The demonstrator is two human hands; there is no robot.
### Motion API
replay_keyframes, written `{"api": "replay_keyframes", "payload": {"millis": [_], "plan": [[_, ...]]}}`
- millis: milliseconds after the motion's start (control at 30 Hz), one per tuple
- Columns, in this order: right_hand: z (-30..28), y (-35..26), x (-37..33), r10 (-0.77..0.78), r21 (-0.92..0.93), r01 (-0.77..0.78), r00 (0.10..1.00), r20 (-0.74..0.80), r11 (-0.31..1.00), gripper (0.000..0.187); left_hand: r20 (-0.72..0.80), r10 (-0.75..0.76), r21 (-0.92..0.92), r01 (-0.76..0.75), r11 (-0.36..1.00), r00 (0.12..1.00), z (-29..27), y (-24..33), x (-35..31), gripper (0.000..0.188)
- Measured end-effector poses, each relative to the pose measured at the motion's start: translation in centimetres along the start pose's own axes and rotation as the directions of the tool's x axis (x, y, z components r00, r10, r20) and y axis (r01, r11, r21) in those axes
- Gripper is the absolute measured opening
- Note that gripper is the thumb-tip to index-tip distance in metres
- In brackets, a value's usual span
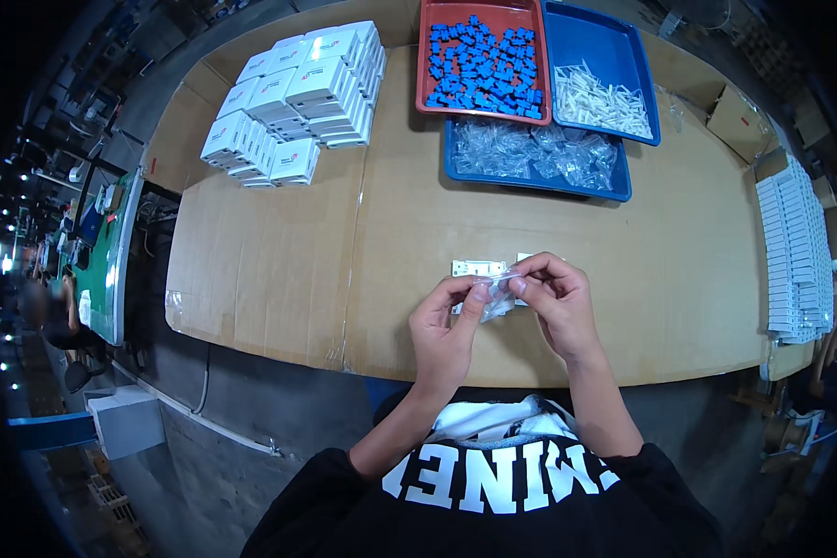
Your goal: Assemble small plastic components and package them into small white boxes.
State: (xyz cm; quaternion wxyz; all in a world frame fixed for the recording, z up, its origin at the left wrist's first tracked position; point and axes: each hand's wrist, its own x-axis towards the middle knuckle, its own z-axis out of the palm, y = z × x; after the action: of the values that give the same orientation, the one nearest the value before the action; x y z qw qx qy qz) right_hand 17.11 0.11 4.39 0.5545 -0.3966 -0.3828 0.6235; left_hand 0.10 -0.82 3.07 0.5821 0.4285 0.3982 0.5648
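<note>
Between my two hands a small clear plastic bag (498,296) is held up by its top edge, above the cardboard-covered table. My left hand (448,316) pinches the bag's left corner between thumb and forefinger. The right corner is gripped the same way by my right hand (558,302). What the bag contains is too small to make out. Just beyond my fingers lies a white plastic part (477,268), partly covered by the bag and my left hand. A second pale piece shows only as an edge behind my right hand.
White boxes (298,93) are stacked at the far left. At the back sit a red tray (483,111) of blue parts, a blue tray (614,28) of white pieces and another blue tray (539,186) of clear bags. White parts (795,256) are stacked along the right edge.
</note>
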Motion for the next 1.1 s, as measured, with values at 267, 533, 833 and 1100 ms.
{"api": "replay_keyframes", "payload": {"millis": [267,533,833,1100], "plan": [[0.5,-0.6,0.4,-0.020,-0.001,0.020,0.998,-0.053,1.000,0.010,-0.052,0.010,-0.041,-0.012,0.999,0.999,0.5,-0.2,0.3,0.017],[1.0,-1.3,0.4,-0.123,-0.007,0.123,0.992,0.008,0.992,0.006,-0.015,0.176,0.029,-0.176,0.984,0.984,0.4,0.7,1.0,0.013],[0.7,0.1,-0.2,-0.062,0.068,0.064,0.997,-0.041,0.996,0.010,-0.053,0.032,-0.113,-0.038,0.993,0.998,2.0,0.2,0.1,0.014],[0.8,1.0,-0.1,-0.046,0.019,0.047,0.998,-0.049,0.999,0.012,-0.020,0.014,-0.055,-0.015,0.998,1.000,1.5,-1.1,0.7,0.014]]}}
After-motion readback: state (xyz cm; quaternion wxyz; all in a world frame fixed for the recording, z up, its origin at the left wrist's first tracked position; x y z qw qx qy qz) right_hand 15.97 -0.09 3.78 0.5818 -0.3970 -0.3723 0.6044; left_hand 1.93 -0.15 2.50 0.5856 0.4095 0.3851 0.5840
